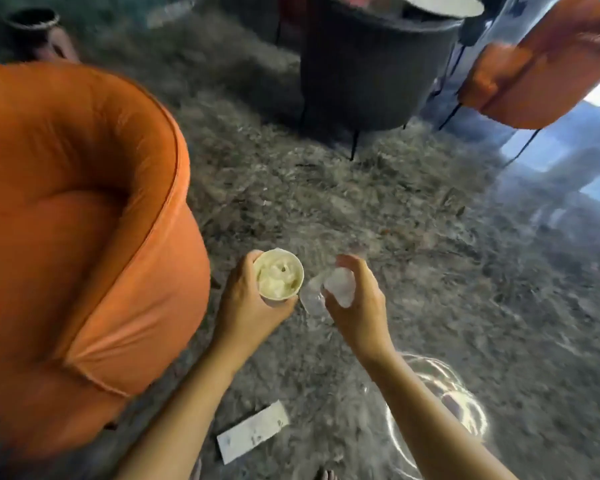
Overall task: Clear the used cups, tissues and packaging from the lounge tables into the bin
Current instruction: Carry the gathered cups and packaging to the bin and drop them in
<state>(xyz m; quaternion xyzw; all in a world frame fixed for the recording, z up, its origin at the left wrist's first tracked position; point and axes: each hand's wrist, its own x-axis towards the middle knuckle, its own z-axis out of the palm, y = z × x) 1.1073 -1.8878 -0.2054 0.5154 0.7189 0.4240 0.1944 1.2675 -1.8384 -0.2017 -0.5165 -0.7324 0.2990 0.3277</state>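
Note:
My left hand [245, 303] is closed around a pale paper cup [279, 273] stuffed with crumpled tissue, held upright over the grey shag rug. Just to its right, my right hand [357, 306] grips a clear plastic cup [314, 297] together with a crumpled white tissue [340, 284]; the plastic cup tilts toward the paper cup and almost touches it. A flat white paper wrapper [253, 433] lies on the rug near my feet. The frame is blurred by motion.
An orange armchair [84, 220] fills the left. A dark wicker basket on thin legs [371, 64] stands ahead, a white round top [440, 3] above it. Another orange chair [541, 71] is at the far right. A clear glass object [465, 403] sits at lower right.

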